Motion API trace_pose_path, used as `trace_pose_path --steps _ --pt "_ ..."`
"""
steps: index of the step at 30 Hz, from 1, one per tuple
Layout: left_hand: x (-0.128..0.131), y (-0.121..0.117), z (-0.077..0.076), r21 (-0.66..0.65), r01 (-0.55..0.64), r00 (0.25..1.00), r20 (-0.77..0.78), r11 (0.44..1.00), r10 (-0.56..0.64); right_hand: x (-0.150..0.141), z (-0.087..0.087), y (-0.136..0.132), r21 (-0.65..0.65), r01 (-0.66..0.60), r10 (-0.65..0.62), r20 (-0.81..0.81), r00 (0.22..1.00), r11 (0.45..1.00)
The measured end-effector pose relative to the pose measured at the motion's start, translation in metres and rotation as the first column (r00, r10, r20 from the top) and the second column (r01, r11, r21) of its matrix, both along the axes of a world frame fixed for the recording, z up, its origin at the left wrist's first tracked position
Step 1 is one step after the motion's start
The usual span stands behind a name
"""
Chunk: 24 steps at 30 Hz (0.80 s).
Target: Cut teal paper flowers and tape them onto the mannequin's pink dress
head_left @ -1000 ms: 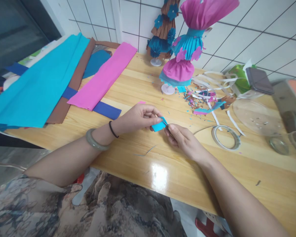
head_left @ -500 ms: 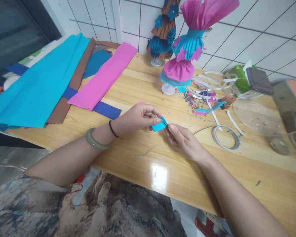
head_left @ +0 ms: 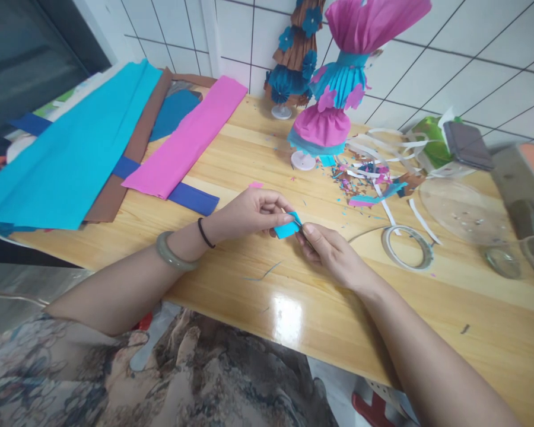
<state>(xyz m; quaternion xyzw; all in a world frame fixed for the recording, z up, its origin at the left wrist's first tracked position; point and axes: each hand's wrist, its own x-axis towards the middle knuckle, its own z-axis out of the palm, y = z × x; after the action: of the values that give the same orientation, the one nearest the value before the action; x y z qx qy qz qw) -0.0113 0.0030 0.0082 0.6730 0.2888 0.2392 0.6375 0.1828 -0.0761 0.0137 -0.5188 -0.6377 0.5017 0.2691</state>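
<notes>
My left hand (head_left: 267,210) pinches a small folded piece of bright blue crepe paper (head_left: 285,229) between thumb and fingers, above the wooden table. My right hand (head_left: 324,246) is closed around what look like small scissors (head_left: 298,223). Only their dark, narrow tip shows, lying against the right edge of the blue paper; the handles are hidden in the fingers. Both hands nearly meet at the paper. Below them a thin grey strand (head_left: 267,273) lies on the tabletop.
Blue crepe paper (head_left: 84,148) and a pink strip (head_left: 191,136) lie at left. A pink-and-blue paper decoration (head_left: 324,124) and a brown-and-teal one (head_left: 293,65) stand at the wall. Paper scraps (head_left: 365,172), a tape roll (head_left: 408,248) and a glass jar (head_left: 502,262) are at right.
Almost nothing differs. The blue paper and the dark tip at its edge have shifted very slightly, while both hands keep their hold.
</notes>
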Motion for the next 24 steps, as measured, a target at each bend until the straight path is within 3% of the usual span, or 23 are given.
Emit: trace_pose_path --steps 24 --pt "-0.0012 0.0019 0.0037 0.041 -0.004 0.998 0.056 0.999 0.002 0.0011 -0.0017 -0.0001 -0.029 0.005 -0.005 0.0 1.0 1.0"
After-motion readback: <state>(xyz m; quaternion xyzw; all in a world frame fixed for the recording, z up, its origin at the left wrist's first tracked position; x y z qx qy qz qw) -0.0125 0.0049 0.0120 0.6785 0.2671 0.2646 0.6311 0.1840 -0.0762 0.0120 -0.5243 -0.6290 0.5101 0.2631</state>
